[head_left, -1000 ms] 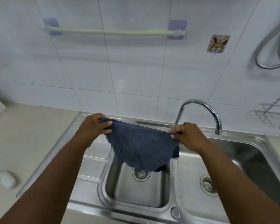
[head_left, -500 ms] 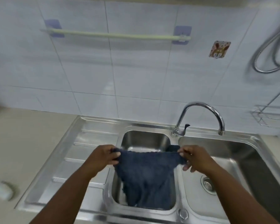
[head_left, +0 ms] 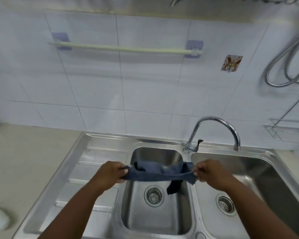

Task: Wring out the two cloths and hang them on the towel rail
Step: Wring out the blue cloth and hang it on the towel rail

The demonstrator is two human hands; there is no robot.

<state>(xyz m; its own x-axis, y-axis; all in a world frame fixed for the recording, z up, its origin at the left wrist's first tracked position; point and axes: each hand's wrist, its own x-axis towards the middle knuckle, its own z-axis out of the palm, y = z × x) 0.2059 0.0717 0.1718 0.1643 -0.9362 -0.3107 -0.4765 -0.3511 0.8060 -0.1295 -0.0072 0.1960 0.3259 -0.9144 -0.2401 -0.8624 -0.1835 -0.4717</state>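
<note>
Faucet (head_left: pixel 214 133) behind; bare towel rail (head_left: pixel 128 48) above; dark blue cloth (head_left: pixel 155 175) stretched left–right over sink basin (head_left: pixel 136 221), left hand (head_left: pixel 110 175) and right hand (head_left: pixel 211 173) each in closed grip on an end

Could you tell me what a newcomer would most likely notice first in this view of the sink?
Most striking is the dark blue cloth, stretched into a band between the left hand and right hand over the small left basin of the steel sink. Behind it the chrome tap arches toward the right basin. Higher up, a pale towel rail spans the white tiled wall, with nothing hanging on it.
</note>
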